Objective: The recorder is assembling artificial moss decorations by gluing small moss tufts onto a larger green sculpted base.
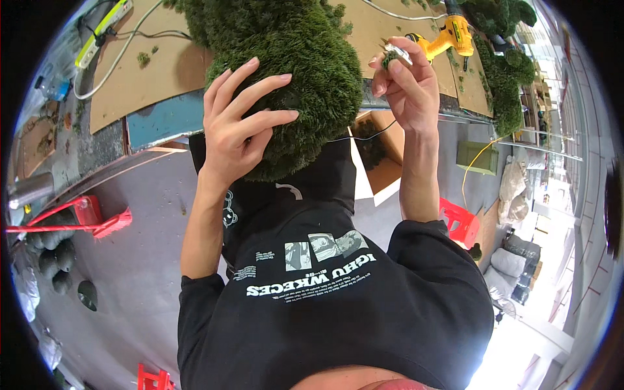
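A large mound of artificial greenery (312, 71), dense and rounded, leans over the table's near edge in front of my body. My left hand (237, 127) lies against its left side with the fingers spread, steadying nothing else visible. To the right of the mound, my right hand (413, 88) is raised, thumb and fingers pinched together. Between the fingertips is a small green sprig (390, 60), with a shiny whitish piece (398, 52) beside it that I cannot make out clearly. The mound hides part of the tabletop and my lap.
A yellow power drill (455, 36) lies at the back right near more greenery (504, 91). A power strip (104, 32) and cables are at the back left. An open cardboard box (383, 172) stands below the table; a red broom (110, 223) and red stool (458, 221) flank me.
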`<state>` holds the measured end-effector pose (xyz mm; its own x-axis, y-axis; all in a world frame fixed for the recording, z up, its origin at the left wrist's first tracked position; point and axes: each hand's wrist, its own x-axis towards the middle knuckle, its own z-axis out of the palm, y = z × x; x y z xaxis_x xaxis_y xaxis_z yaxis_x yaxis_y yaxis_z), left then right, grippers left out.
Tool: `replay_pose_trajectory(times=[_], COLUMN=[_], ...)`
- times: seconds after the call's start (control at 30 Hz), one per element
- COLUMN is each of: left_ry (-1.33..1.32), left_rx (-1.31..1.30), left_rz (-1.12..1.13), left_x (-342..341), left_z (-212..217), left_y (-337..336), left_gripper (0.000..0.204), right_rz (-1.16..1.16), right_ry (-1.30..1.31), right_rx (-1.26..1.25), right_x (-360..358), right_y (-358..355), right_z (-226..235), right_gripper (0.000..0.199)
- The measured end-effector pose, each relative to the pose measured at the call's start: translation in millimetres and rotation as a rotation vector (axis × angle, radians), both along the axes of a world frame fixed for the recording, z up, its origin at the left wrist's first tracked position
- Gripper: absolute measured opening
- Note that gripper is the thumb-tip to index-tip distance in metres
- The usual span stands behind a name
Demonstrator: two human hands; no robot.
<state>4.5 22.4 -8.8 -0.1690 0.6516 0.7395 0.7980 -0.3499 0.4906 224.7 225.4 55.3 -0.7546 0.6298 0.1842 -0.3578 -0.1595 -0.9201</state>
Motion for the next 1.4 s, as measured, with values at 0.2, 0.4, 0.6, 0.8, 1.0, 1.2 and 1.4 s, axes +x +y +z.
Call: replay_pose_trajectory(times=[0.2,0.4,0.6,0.8,1.0,1.2,1.4], left_ry=[0.0,-0.014,-0.043,-0.058,-0.055,-0.043,-0.038], left_rx=[-0.009,0.008,0.029,0.045,0.028,0.028,0.012], left_rz=[-0.004,-0.017,-0.015,-0.009,-0.06,-0.058,-0.059], left_x=[-3,-4,-4,-5,-9,-9,-9], left_z=[-3,-7,-10,-10,-11,-12,-12], left_y=[-3,-3,-4,-3,-5,-4,-4], left_gripper=[0.031,0.033,0.026,0.023,0.019,0.022,0.023], right_rz=[0.038,-0.028,-0.026,-0.125,-0.179,-0.235,-0.284], right_ry=[-0.159,-0.33,-0.554,-0.673,-0.63,-0.641,-0.714], right_rx=[0.2,0.339,0.599,0.735,0.679,0.649,0.702], right_x=[-6,-28,-48,-50,-45,-47,-51], right_y=[-41,-81,-97,-101,-101,-105,-108], right_z=[27,36,35,24,17,16,18], right_gripper=[0.03,0.023,0.022,0.019,0.015,0.013,0.011])
